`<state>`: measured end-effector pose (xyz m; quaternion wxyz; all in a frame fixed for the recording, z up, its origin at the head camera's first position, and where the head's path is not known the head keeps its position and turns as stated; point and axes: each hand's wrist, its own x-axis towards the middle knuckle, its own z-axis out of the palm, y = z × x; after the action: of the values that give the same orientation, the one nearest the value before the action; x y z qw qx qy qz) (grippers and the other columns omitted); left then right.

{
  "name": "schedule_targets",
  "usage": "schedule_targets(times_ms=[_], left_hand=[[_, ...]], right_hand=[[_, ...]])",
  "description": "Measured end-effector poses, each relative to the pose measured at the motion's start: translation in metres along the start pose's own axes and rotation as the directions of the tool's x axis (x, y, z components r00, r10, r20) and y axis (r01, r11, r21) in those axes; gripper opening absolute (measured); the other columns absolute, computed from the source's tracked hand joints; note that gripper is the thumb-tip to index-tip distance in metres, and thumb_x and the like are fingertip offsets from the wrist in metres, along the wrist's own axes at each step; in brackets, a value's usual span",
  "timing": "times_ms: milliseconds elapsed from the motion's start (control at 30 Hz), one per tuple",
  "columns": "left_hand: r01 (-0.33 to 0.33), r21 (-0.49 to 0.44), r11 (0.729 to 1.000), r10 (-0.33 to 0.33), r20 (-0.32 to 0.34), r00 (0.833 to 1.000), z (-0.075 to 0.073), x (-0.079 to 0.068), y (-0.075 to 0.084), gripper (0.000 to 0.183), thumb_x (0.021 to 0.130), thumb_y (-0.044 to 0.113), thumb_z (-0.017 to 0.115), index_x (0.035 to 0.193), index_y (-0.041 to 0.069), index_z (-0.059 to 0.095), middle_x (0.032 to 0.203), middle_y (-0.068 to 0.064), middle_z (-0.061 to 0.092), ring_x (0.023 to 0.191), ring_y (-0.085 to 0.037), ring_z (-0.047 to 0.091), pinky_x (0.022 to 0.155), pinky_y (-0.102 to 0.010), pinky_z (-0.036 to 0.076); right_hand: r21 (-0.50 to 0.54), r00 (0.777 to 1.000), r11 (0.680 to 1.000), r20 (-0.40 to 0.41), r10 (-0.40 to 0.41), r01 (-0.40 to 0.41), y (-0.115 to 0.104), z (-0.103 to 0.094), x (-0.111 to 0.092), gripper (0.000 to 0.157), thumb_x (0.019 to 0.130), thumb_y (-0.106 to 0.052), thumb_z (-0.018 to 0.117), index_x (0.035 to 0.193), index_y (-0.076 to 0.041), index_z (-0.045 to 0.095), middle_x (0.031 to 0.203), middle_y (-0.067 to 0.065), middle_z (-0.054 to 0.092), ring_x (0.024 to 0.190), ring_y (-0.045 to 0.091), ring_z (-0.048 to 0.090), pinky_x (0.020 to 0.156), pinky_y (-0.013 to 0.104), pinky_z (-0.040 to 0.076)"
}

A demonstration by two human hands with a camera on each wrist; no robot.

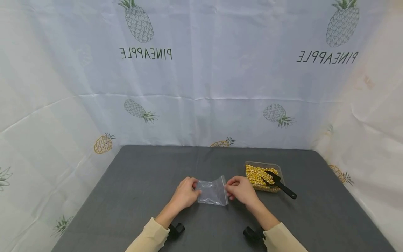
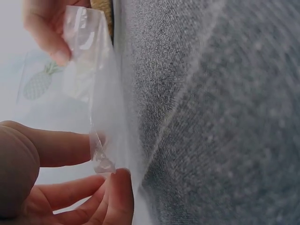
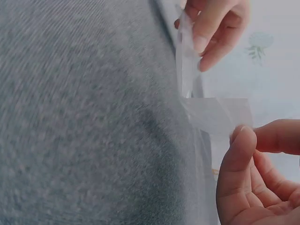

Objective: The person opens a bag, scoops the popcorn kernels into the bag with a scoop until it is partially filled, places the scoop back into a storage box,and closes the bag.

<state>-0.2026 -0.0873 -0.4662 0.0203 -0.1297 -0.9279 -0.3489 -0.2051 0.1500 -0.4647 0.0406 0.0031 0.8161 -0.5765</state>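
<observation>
Your left hand [image 1: 185, 192] and right hand [image 1: 242, 190] pinch the clear bag [image 1: 210, 192] between them; better part its zip edge [image 1: 226, 199] gently.

In the lower middle of the frame, the left hand [image 1: 184, 192] pinches the left end of a clear plastic bag [image 1: 211, 192], and the right hand [image 1: 241, 190] pinches its right edge. Right of centre, a clear tub [image 1: 279, 166] holds yellow corn [image 1: 254, 172]; a black scoop [image 1: 278, 181] lies in it, handle jutting toward the lower right. A grey table [image 1: 157, 168] spans the bottom; a pineapple-print cloth [image 1: 220, 70] fills the top.
</observation>
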Motion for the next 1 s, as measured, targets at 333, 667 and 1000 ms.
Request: schedule_targets(times_ms=[333, 667, 1000], left_hand=[[-0.038, 0.083, 0.996, 0.036, 0.017, 0.999, 0.007, 0.000, 0.011, 0.044, 0.087, 0.018, 0.078, 0.122, -0.005, 0.065, 0.103, -0.014, 0.061, 0.096, -0.034, 0.060, 0.084, -0.051, 0.050], [-0.090, 0.135, 0.987, 0.089, 0.015, 0.996, 0.010, 0.000, 0.017, 0.049, 0.090, 0.024, 0.077, 0.129, -0.002, 0.063, 0.124, -0.019, 0.059, 0.117, -0.040, 0.055, 0.096, -0.056, 0.047], [-0.182, -0.225, 0.957, 0.189, 0.010, 0.982, 0.005, 0.006, 0.024, 0.045, 0.099, 0.034, 0.067, 0.131, 0.003, 0.063, 0.129, -0.012, 0.064, 0.121, -0.031, 0.060, 0.100, -0.050, 0.049]], right_hand=[[0.191, 0.995, 0.981, 0.100, 0.011, -0.030, -0.001, -0.005, -0.002, 0.031, 0.093, -0.008, 0.073, 0.115, 0.012, 0.064, 0.081, 0.010, 0.071, 0.067, 0.017, 0.065, 0.061, 0.031, 0.057], [0.233, 0.990, 0.971, 0.140, 0.028, -0.060, -0.009, -0.007, -0.004, 0.025, 0.095, -0.014, 0.072, 0.108, 0.007, 0.069, 0.080, 0.008, 0.067, 0.068, 0.018, 0.063, 0.063, 0.031, 0.057], [0.295, 0.984, 0.954, 0.178, 0.009, -0.062, -0.024, -0.014, -0.005, 0.027, 0.096, -0.018, 0.072, 0.107, 0.006, 0.068, 0.081, 0.008, 0.066, 0.070, 0.018, 0.064, 0.065, 0.029, 0.056]])
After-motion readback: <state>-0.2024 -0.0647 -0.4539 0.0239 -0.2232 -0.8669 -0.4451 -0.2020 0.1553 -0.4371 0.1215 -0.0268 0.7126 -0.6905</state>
